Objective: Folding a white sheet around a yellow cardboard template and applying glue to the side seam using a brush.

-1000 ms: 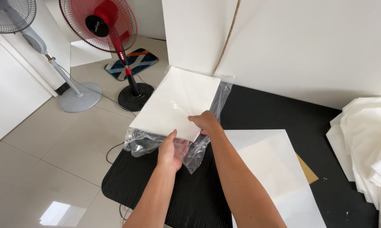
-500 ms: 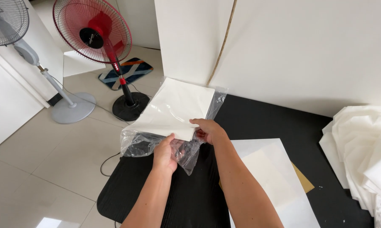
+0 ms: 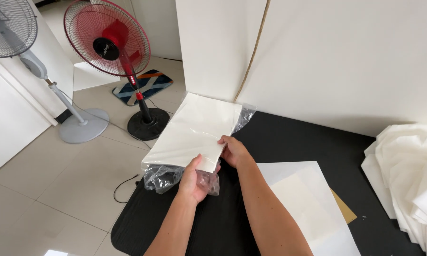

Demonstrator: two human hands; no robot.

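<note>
A flat white stack of sheets in a clear plastic bag point(image 3: 194, 130) lies at the left end of a black table point(image 3: 294, 142), reaching past the table's edge. My left hand point(image 3: 197, 179) grips the crumpled open end of the bag and the stack's near edge from below. At the stack's near right corner my right hand point(image 3: 233, 150) holds the edge with curled fingers. Both forearms reach in from the bottom of the view.
White sheets point(image 3: 308, 204) lie on the table at the right of my arms, over a brown card point(image 3: 342, 208). A heap of white fabric or paper point(image 3: 407, 170) sits at the far right. A red standing fan point(image 3: 114, 45) and a grey fan point(image 3: 14, 33) stand on the tiled floor.
The view has shifted a little. The bagged stack and both hands keep nearly the same hold; the left hand has slid slightly up on the bag's open end.
</note>
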